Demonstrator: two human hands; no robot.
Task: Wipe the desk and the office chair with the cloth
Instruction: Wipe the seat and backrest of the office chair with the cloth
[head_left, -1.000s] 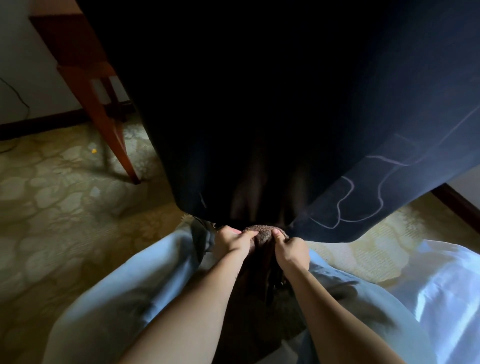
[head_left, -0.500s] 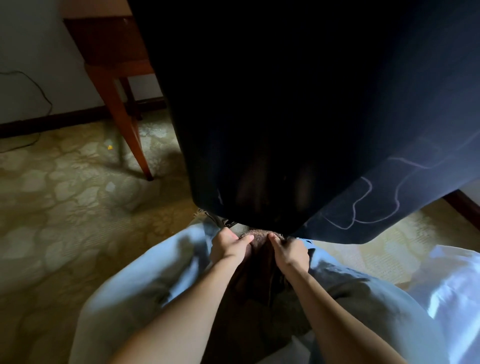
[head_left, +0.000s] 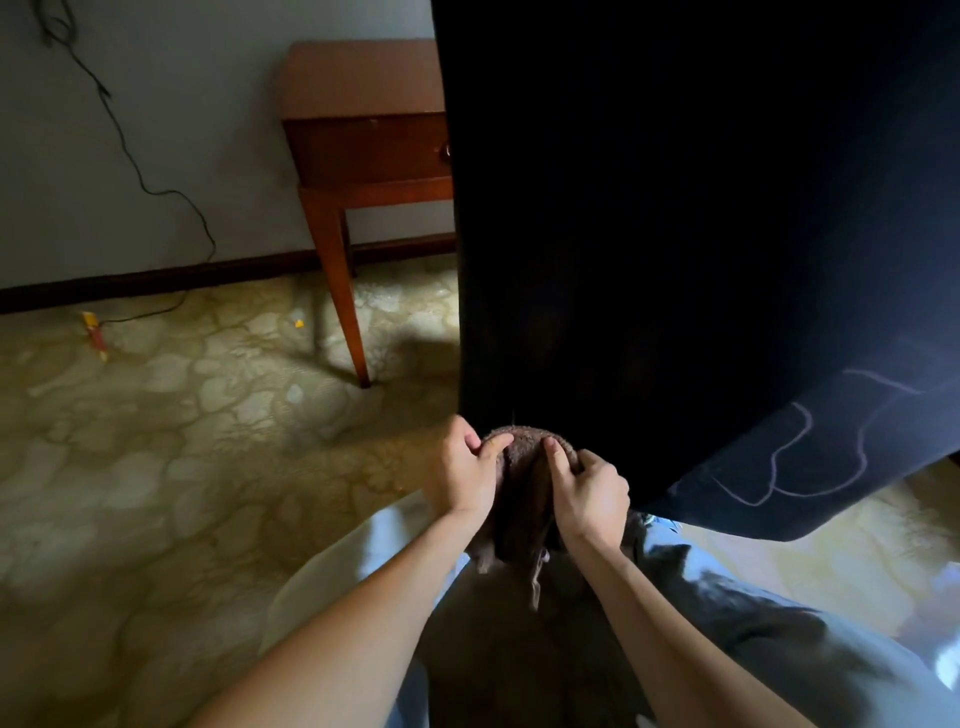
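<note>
Left of the dark drape (head_left: 649, 234) stands the wooden desk (head_left: 363, 114), its right side hidden behind it. At the drape's lower edge, the left hand (head_left: 462, 475) and right hand (head_left: 592, 493) pinch the brown cloth (head_left: 519, 457) between them. The cloth hangs lengthwise toward the person, its folded hump pointing at the drape and its lower end lost in shadow.

Left hand (head_left: 462, 475), right hand (head_left: 589, 493) close together, both pinching cloth (head_left: 519, 452).
</note>
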